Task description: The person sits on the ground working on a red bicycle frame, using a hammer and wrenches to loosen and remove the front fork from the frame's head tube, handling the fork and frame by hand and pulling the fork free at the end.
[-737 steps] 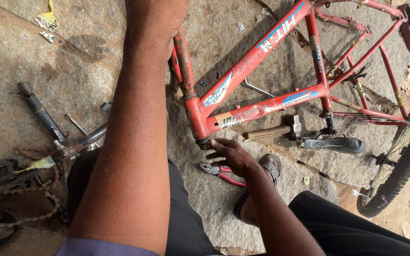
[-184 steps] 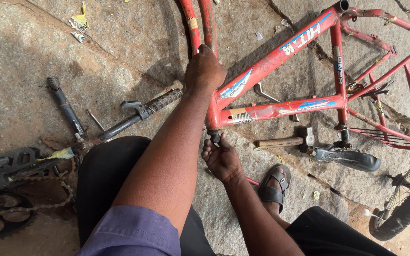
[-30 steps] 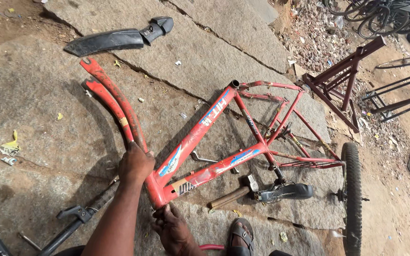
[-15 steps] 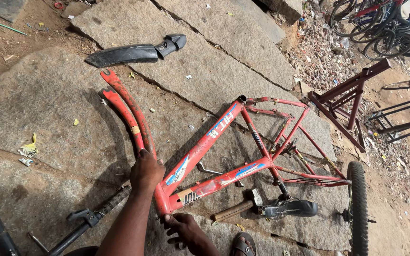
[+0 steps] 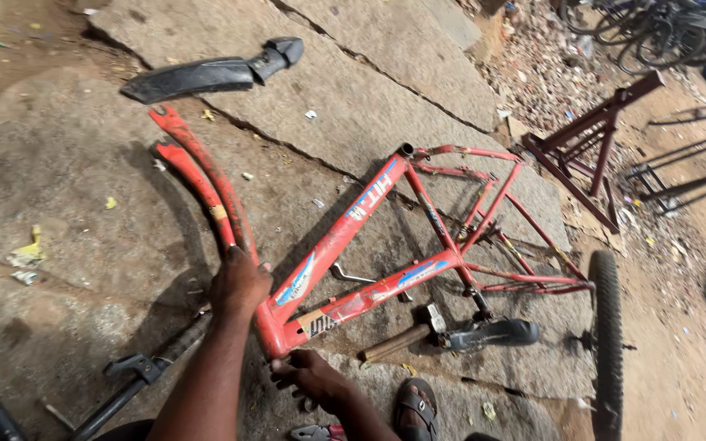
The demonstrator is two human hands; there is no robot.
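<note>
left hand (image 5: 240, 282) grips the fork (image 5: 206, 175), right hand (image 5: 308, 377) clutches under the red frame (image 5: 353, 286), fork seated, wheels still off.

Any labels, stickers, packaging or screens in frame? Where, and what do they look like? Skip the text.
Top tube decal: long white-lettered strip on the red bicycle frame.
Down tube stickers: blue and white patches, worn.
Sticker by the head tube: pale with dark marks, just above the right hand.
Yellow wrapper scraps: crumpled, on stone at left.
No screens.
</note>
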